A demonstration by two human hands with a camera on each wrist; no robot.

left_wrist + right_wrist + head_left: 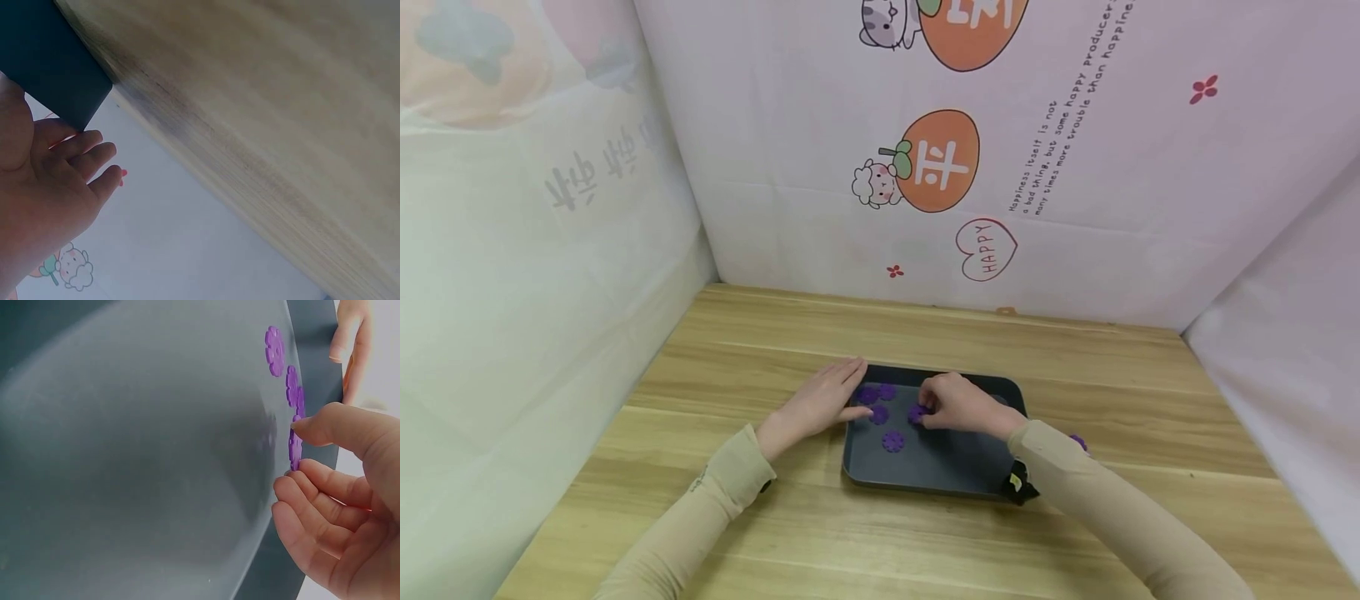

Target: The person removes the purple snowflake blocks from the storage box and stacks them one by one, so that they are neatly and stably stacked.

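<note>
A dark grey rectangular tray (pixel 955 462) lies on the wooden table. My right hand (pixel 961 406) is over the tray and pinches a purple notched plastic disc (pixel 295 449) between thumb and fingers, holding it on edge in the right wrist view. In the tray's left part lie several more such discs; one purple disc (pixel 892 441) sits apart, nearer the front, and another purple disc (pixel 878 414) is close to my left thumb. My left hand (pixel 820 400) rests at the tray's left rim with its fingers extended, holding nothing. The left wrist view shows it beside the tray's corner (pixel 69 75).
A purple piece (pixel 1078 442) lies on the table right of the tray, partly hidden by my right forearm. A black object with a yellow patch (pixel 1018 482) is at my right wrist. Printed white cloth (pixel 790 208) stands behind and at both sides of the wooden table (pixel 775 325).
</note>
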